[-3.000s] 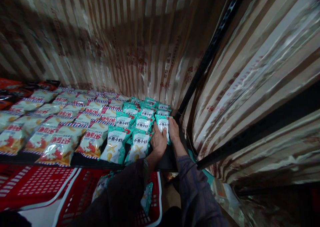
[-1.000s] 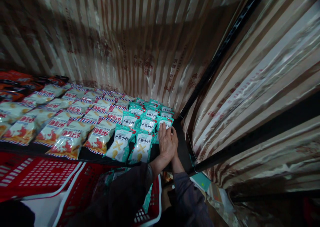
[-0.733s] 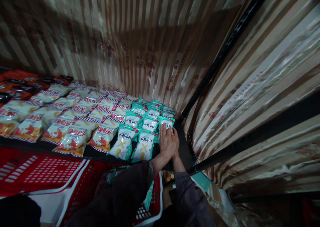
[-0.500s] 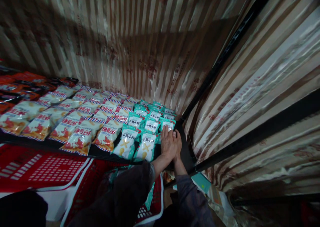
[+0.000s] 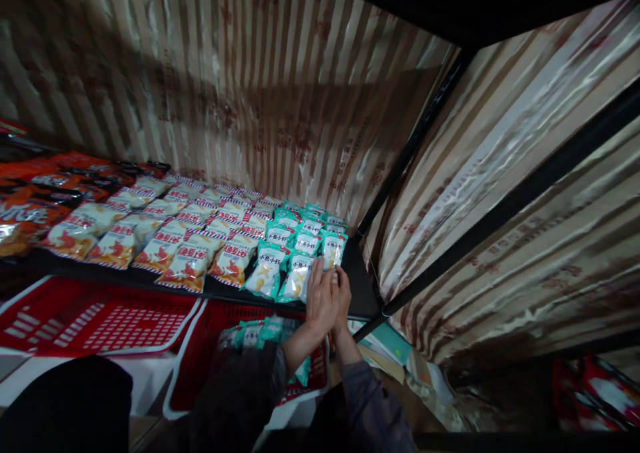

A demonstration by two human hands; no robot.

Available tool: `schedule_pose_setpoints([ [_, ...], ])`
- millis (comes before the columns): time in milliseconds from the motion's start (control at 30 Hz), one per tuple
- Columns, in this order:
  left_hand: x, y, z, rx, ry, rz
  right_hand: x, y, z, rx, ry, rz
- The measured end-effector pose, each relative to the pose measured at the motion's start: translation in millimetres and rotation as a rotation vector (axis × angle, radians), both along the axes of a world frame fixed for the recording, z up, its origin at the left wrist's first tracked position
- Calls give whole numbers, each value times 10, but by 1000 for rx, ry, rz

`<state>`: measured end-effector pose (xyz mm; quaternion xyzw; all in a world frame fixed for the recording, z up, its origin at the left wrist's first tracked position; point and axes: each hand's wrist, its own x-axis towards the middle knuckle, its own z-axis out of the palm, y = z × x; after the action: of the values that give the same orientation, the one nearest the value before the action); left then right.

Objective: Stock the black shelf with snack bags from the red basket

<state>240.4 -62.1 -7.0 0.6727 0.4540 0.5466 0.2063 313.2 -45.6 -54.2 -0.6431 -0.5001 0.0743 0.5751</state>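
My left hand (image 5: 321, 301) lies at the front of the black shelf (image 5: 363, 283), its fingers stretched out and close together. It partly covers the right side of a green-and-white snack bag (image 5: 297, 276). Against it rests my right hand (image 5: 343, 296), fingers lightly bent and partly hidden by the left. Both sets of fingertips are at the lower end of another green-and-white snack bag (image 5: 333, 246). What lies under the palms is hidden. Several more such bags stand in rows behind, leaning back.
Left of these are rows of white-and-orange snack bags (image 5: 187, 260), then orange-and-black bags (image 5: 35, 210). Below the shelf sit a red basket (image 5: 193, 366) holding green snack bags (image 5: 253, 333) and another red basket (image 5: 115, 313). A black post (image 5: 415, 140) and striped curtain (image 5: 300, 106) border the shelf.
Both hands have drawn back from the second-row green bag toward the shelf's front edge, showing more of that bag. The view has shifted, exposing more green bags in the basket.
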Motion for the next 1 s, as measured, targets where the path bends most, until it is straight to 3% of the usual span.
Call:
schedule_pose_setpoints([
  [167, -520, -298, -204, 64, 92, 15, -325, -170, 134, -79, 42, 16],
  [300, -745, -403, -414, 21, 152, 62, -528, -211, 172, -156, 41, 37],
  [400, -799, -379, -478, -50, 182, 54, -589, -207, 184, -198, 29, 60],
  [533, -812, -287, -455, -117, 191, 16, -617, -173, 175, -204, 13, 36],
  [733, -815, -177, -425, -126, 173, -17, -620, -91, 130, -120, 24, 18],
  [1000, -802, -114, -498, -99, 144, -25, -585, -34, 70, -124, 11, 13],
])
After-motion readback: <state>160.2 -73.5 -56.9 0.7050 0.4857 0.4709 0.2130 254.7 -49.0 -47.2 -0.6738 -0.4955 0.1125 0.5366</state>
